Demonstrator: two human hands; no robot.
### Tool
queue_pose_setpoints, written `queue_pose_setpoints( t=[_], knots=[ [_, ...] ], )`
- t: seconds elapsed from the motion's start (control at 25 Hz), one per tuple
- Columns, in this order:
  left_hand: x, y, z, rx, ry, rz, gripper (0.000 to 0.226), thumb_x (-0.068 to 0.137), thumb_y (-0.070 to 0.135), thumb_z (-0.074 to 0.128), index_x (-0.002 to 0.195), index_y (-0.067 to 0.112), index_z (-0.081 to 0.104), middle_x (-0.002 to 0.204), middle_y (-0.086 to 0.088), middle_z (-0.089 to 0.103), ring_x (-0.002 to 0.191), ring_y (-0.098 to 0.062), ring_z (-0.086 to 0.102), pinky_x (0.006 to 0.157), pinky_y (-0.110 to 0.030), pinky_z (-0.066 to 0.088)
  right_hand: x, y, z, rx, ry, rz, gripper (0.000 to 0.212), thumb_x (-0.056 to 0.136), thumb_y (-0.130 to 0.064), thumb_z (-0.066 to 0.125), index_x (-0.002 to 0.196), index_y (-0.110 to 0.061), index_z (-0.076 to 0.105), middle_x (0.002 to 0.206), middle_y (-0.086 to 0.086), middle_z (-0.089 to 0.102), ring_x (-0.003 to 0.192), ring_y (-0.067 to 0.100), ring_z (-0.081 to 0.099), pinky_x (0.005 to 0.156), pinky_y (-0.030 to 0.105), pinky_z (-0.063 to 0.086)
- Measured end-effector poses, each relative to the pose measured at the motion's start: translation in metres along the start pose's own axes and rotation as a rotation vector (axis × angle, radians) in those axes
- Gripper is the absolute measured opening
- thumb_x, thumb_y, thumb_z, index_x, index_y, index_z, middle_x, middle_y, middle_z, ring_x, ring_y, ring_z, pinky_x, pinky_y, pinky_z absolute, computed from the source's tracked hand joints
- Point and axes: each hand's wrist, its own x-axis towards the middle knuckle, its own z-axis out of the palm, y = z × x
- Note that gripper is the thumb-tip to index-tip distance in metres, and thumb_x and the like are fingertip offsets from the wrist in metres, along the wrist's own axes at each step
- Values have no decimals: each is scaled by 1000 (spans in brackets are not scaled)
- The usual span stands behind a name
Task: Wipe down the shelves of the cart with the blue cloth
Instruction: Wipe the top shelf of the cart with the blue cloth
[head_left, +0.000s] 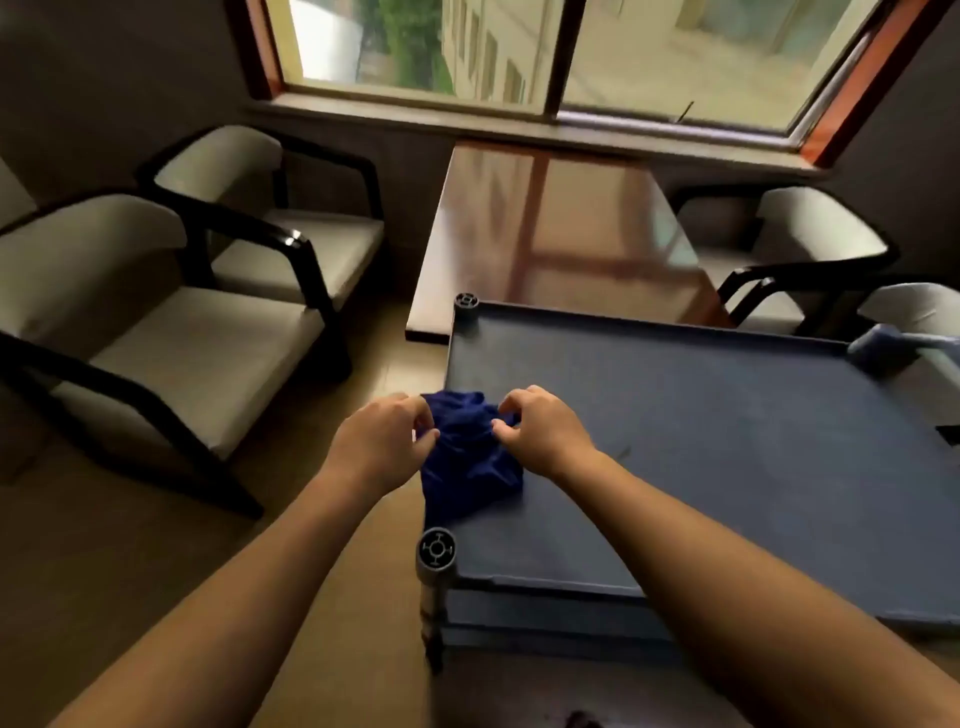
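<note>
Progress looked early: cloth bunched, wiping not visibly begun.

Landmark = cart's top shelf (727, 441), dark blue tray with raised rim.

- Nearest corner post (437, 551), grey with round cap, stood at shelf's near-left corner. Lower shelves (545, 618) only showed as edges stacked under the near rim; their surfaces were hidden, so I couldn't tell their condition.
- Blue cloth (467, 457) lay crumpled on the shelf's left edge, just beyond that post, part of it draping over the rim.
- Left hand (382, 441) was at the cloth's left side, off the shelf edge, fingers curled and pinching fabric. Grip: closed on the cloth.
- Right hand (545, 431) was over the shelf at the cloth's right side, thumb and fingers pinching a fold. Grip: closed on the cloth too.
- Rest of the top shelf, right of the cloth, was bare. No streaks or damp marks readable at this blur, so no evidence any area was wiped.
- Far-left corner post (466, 302) marked the shelf's far rim; a pale blue object (878, 343) sat at the far-right corner, too blurred to identify.
- Wooden desk (561, 234) butted against the shelf's far side, armchairs (171, 322) to the shelf's left.

Judgement: both hands seemed to be gathering or refolding the cloth into a pad. Done: cloth in hand, on the cart. Left: likely the whole top shelf, then the lower shelves.
</note>
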Motion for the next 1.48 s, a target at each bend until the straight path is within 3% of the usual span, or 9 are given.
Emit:
queue_pose_setpoints(
  t=[0.12, 0.24, 0.4, 0.52, 0.68, 0.88, 1.0, 1.2, 1.48],
  knots=[
    [-18, -8, 20, 15, -21, -92, 11, 96, 37, 71, 98, 27, 69, 97, 7, 66, 89, -18, 64, 71, -34, 54, 18, 11, 29, 178, -79, 191, 57, 88, -39, 69, 137, -14, 52, 139, 13, 52, 123, 32, 55, 100, 42, 47],
    [-40, -5, 36, 20, -66, -179, 16, 96, 39, 71, 105, 26, 69, 102, 6, 68, 93, -17, 63, 74, -35, 55, 26, 9, 55, 299, -89, 318, 76, 80, -45, 77, 142, -16, 44, 142, 13, 47, 129, 35, 46, 104, 44, 44],
    [-53, 6, 47, 8, -77, -226, 19, 95, 40, 72, 107, 25, 68, 105, 5, 67, 97, -17, 63, 78, -38, 57, 26, 2, 75, 504, -68, 414, 67, 76, -23, 81, 134, -22, 47, 134, 11, 41, 104, 30, 57, 81, 36, 50],
    [-52, 17, 50, -10, -49, -222, 19, 95, 39, 73, 107, 25, 67, 106, 5, 68, 96, -16, 63, 75, -33, 56, 20, 9, 66, 604, -145, 386, 49, 76, -11, 75, 119, -20, 55, 121, 11, 58, 86, 24, 59, 69, 30, 49],
    [-40, 22, 54, 11, -72, -134, 40, 91, 48, 76, 120, 23, 64, 116, 2, 66, 106, -18, 62, 84, -35, 58, -3, 40, 32, 459, -130, 336, 31, 72, -20, 74, 100, -17, 62, 99, 6, 67, 88, 26, 62, 68, 28, 46],
    [-11, 39, 79, 192, -340, -19, 125, 65, 86, 73, 160, 21, 26, 166, -5, 35, 154, -27, 28, 123, -48, 34, -40, 73, 18, -97, -136, 144, 58, 82, -47, 65, 133, -21, 52, 131, 10, 51, 121, 33, 47, 97, 46, 47],
    [1, 38, 92, 226, -456, -59, 156, 49, 97, 67, 165, 21, -3, 176, -3, 3, 161, -27, -5, 129, -61, 12, -43, 61, 39, -35, -35, -74, 70, 86, -51, 61, 147, -20, 42, 148, 15, 39, 137, 36, 32, 113, 49, 34],
    [-8, 24, 106, 110, -434, -80, 164, 45, 93, 70, 162, 20, -18, 176, 1, -10, 160, -19, -15, 129, -60, 9, -34, 32, 91, -136, -123, -24, 77, 81, -69, 39, 153, -46, 20, 167, 13, 12, 149, 46, 7, 119, 64, 1],
    [-6, 24, 112, 295, -461, -112, 163, 40, 106, 41, 160, 17, -26, 174, 1, -23, 157, -13, -25, 125, -69, 9, -28, 40, 99, -277, 14, -45, 53, 83, -54, 49, 135, -43, 52, 147, 11, 48, 117, 44, 46, 90, 58, 41]
  ],
)
